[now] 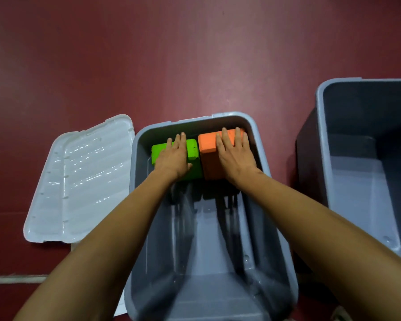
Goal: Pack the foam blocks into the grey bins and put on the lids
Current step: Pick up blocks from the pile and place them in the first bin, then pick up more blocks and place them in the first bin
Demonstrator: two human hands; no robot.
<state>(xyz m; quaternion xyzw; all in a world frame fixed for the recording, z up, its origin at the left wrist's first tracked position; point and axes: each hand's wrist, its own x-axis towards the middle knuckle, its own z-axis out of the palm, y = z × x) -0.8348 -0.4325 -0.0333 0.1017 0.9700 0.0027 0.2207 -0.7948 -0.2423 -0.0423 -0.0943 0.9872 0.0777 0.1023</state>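
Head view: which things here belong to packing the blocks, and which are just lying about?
Job: green foam block, under the left hand; orange foam block, under the right hand; middle grey bin holding both; second grey bin at right; white lid at left.
Lying about: white strip on the red floor, lower left.

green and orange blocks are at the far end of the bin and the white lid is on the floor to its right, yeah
Not quite. The head view shows the white lid lying on the floor to the left of the bin, not to its right. The green block and orange block are at the bin's far end, as you said.
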